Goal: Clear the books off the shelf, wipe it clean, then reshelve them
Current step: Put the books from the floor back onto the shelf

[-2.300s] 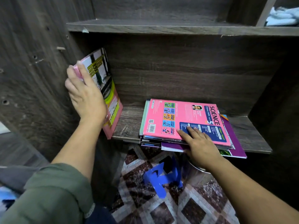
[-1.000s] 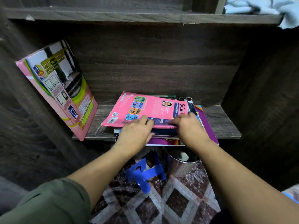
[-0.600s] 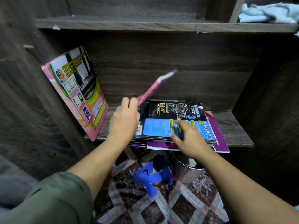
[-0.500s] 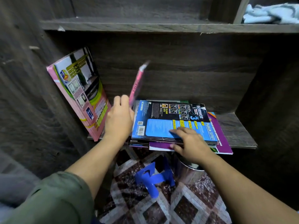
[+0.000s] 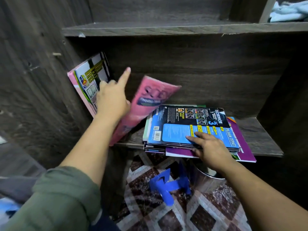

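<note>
**Pink book tilting beside the left hand, with the leaning book waiting on its far side**

Head view: the left hand (image 5: pixel 113 100) is reaching into the shelf (image 5: pixel 260 135) with its index finger pointing straight up and the other fingers folded. The pink book (image 5: pixel 146 104) is lying just to the right of that hand and touching it. The book is blurred and the thumb is hidden, so I cannot tell whether the hand is pinching it or only propping it. The book's long axis is running from the shelf's front edge, low on the left, up and rightward toward the back panel. It is tilting over the left end of the stack of books (image 5: pixel 150 135).

Just to the left of the same hand, the leaning book (image 5: pixel 88 84) is resting against the side wall. The left hand is therefore sitting between the two pink covers and is by far the nearer to both.

The right hand (image 5: pixel 211 147) is lying with straight fingers flat on the blue science book (image 5: pixel 188 125) at the top of the stack, pressing it down, well apart from the tilted book.

Reshelving appears to be under way. The coming move is probably calling for the pink book to swing leftward and upright against the leaning one, while the right hand is steadying the stack.
</note>
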A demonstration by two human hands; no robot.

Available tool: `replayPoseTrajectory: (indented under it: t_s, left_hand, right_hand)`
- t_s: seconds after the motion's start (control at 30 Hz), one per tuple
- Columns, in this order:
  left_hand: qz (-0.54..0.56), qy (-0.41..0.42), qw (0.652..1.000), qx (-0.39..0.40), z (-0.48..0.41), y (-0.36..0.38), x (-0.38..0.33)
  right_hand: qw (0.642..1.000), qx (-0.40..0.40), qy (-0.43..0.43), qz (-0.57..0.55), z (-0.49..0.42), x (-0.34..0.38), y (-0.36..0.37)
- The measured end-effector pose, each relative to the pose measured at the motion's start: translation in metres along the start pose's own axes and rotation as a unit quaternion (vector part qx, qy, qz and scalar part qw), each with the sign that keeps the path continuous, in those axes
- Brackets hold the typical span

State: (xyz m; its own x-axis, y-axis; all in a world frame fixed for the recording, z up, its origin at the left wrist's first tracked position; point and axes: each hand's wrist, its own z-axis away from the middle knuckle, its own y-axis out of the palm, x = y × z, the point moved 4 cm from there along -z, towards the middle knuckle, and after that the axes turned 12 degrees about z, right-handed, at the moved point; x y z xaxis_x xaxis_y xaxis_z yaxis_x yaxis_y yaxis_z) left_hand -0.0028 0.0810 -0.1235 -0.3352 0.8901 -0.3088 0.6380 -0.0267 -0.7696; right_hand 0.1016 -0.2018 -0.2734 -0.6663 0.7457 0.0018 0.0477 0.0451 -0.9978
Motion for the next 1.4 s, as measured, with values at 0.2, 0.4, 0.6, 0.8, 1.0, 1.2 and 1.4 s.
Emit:
replayPoseTrajectory:
  t_s: [0.2,0.4,0.6,0.8,1.0,1.2,1.4]
  left_hand:
    - [0.053,0.129,0.946,0.294,0.126,0.128,-0.069]
    - [-0.010,0.178,0.914,0.365,0.116,0.139,-0.070]
    - [-0.049,0.332,0.908,0.249,0.110,0.119,-0.095]
    - [-0.015,0.309,0.951,0.029,0.092,0.079,-0.108]
    - [0.064,0.170,0.978,-0.103,0.043,0.008,-0.067]
    - [0.082,0.112,0.958,-0.250,0.021,-0.028,-0.013]
    - [0.029,-0.023,0.956,-0.292,0.006,-0.041,0.026]
  right_hand:
    - [0.999,0.009,0.028,-0.023,-0.002,0.005,-0.004]
    - [0.998,0.017,0.025,-0.047,-0.006,0.003,-0.008]
    - [0.999,0.021,0.042,-0.026,-0.002,-0.005,-0.011]
    - [0.999,0.025,0.041,-0.011,0.000,-0.003,-0.016]
    - [0.998,0.045,0.030,0.026,0.000,0.002,-0.016]
    - [0.997,0.058,0.030,0.038,0.001,0.004,-0.017]
    - [0.997,0.065,0.031,0.041,-0.003,0.006,-0.015]
